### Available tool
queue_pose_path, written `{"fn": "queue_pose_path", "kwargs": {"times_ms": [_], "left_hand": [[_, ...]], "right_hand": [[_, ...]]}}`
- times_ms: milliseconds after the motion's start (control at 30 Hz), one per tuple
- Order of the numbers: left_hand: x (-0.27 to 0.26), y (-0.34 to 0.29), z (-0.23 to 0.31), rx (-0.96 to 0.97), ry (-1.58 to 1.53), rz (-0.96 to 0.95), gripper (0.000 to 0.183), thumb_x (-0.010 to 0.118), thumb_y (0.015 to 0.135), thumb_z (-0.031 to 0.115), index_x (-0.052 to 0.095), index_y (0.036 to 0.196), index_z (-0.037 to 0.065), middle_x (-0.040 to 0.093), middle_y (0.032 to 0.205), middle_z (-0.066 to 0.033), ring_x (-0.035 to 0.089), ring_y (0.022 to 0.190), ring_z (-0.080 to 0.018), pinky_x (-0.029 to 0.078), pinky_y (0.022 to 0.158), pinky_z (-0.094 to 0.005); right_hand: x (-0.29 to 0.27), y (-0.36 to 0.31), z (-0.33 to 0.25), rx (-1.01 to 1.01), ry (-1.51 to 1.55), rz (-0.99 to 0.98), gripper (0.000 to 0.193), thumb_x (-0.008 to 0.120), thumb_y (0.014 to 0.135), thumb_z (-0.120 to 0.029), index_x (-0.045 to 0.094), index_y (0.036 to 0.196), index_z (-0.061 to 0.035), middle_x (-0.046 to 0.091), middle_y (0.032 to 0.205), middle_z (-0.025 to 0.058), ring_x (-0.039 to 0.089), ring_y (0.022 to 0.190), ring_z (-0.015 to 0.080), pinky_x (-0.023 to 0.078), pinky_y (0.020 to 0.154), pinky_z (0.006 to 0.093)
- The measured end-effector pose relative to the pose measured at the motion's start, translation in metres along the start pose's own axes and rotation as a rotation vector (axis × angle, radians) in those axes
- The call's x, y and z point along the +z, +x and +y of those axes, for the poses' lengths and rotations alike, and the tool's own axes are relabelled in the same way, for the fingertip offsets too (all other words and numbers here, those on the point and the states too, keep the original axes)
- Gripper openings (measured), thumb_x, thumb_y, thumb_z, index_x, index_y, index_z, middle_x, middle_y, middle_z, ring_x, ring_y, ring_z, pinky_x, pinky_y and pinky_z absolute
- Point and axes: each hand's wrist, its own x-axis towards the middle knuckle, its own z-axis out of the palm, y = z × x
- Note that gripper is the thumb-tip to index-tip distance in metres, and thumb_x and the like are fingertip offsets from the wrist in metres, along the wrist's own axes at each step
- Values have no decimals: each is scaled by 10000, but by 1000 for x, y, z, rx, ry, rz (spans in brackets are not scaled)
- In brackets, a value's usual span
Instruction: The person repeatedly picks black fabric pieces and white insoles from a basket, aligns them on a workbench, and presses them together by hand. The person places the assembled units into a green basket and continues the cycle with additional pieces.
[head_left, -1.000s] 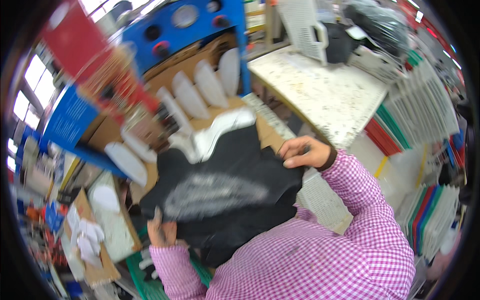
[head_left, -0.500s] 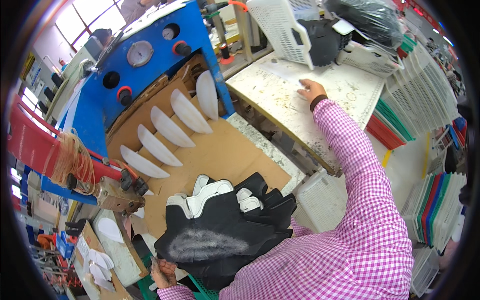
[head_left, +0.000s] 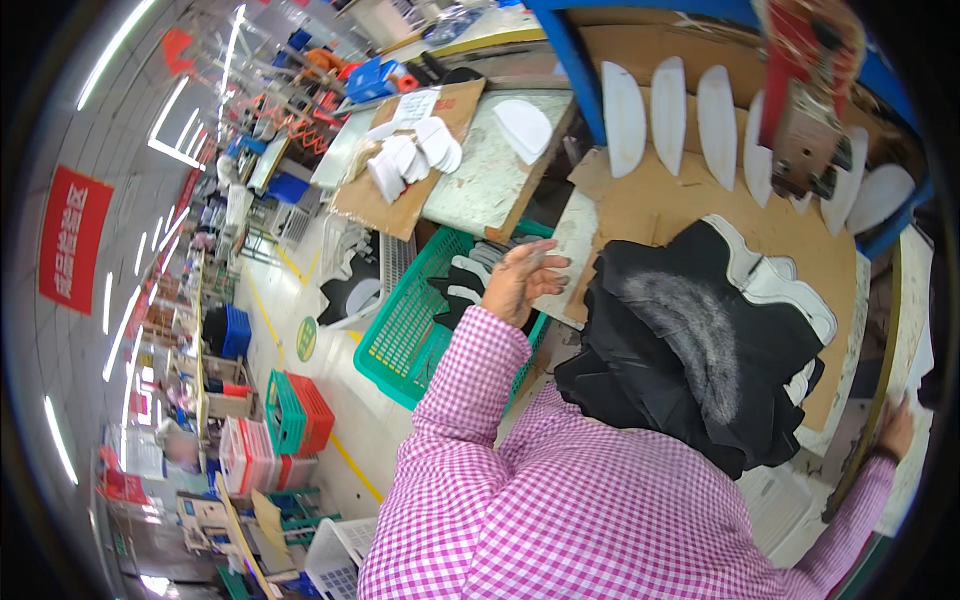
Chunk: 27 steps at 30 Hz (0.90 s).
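My left hand (head_left: 522, 283) is raised over the near edge of the green basket (head_left: 392, 362), empty and with its fingers apart. Inside the basket lie black and grey cut pieces (head_left: 462, 287), partly hidden by my hand and sleeve. To the right of that hand, a pile of black cut material pieces (head_left: 680, 330) with white padded edges (head_left: 770, 278) rests against my front and over the cardboard-covered work surface. At the far right my right hand (head_left: 895, 428) is by the edge of the white table (head_left: 908, 300), fingers stretched out, nothing visible in them.
White half-moon pieces (head_left: 716, 130) stand in a row behind the pile, below a red machine arm (head_left: 800, 110) in a blue frame (head_left: 575, 70). White cut-outs (head_left: 415, 155) lie on cardboard at the far left. Red and green crates (head_left: 300, 412) stand on the floor.
My view has swung left. My left hand has risen from beside the black pile to above the green basket. My right hand remains at the white table, now near the view's right rim.
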Motion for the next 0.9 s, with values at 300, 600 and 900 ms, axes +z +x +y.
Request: {"fn": "queue_pose_path", "kwargs": {"times_ms": [300, 600, 900], "left_hand": [[31, 8, 3, -13, -62, -187, 311, 529, 932, 185, 525, 1174, -11, 647, 936, -165, 653, 759, -191, 547, 673, -282], [77, -1, 14, 217, 114, -630, 441, 591, 885, 162, 454, 1280, 21, 637, 1038, -135, 625, 922, -181, 498, 797, -275], [149, -50, 4, 498, -41, -961, 862, 753, 745, 172, 246, 1434, 59, 322, 1444, -165, 350, 1314, -257, 286, 1085, -409]], "right_hand": [[-82, -104, -48, -163, 206, 134, 352, 570, 889, -184, 500, 1194, -22, 575, 1041, 172, 528, 989, 330, 452, 829, 398], [-158, -101, 12, 83, 504, 255, 287, 562, 891, -155, 501, 1138, -23, 566, 978, 142, 529, 910, 279, 441, 768, 354], [-249, -86, -29, 37, 853, 441, 246, 558, 892, -143, 490, 1100, -31, 555, 903, 108, 527, 823, 220, 427, 700, 304]]}}
